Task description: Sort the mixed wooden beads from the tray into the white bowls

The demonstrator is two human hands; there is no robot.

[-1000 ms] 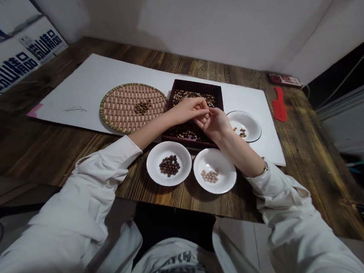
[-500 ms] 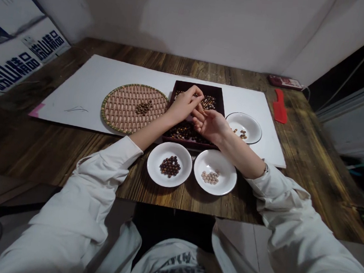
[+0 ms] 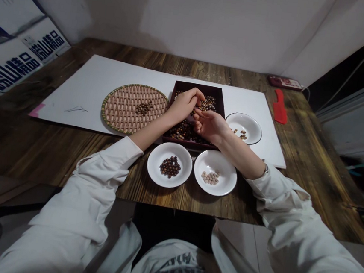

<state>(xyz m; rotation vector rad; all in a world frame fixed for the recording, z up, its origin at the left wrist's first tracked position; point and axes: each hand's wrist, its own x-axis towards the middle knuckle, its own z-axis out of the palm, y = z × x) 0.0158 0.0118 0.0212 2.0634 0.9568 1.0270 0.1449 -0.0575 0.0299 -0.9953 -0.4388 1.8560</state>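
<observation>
A dark red box [image 3: 223, 102] of mixed brown, tan and dark beads [image 3: 181, 132] lies beneath both hands. Over its middle, my left hand [image 3: 185, 103] bends down with fingers drawn together; what they pinch, if anything, is too small to make out. My right hand [image 3: 213, 126] is turned palm up at the box's right side, its fingers curled in close to the left fingertips. Whatever it may hold is hidden. Nearest the wrists are a white bowl with dark brown beads [image 3: 170, 166] and another with pale beads [image 3: 210, 177].
Left of the box, a round woven tray [image 3: 120, 109] carries a small pile of brownish beads [image 3: 144, 107]. At right stands a white bowl [image 3: 254, 128] with a few tan beads. A red comb [image 3: 280, 107] and a dark red device [image 3: 285, 82] lie on the wooden table [image 3: 308, 161].
My hands have drawn slightly apart at the fingertips, the left fingers lifting a little off the right ones. Bowls, tray and box stay where they were.
</observation>
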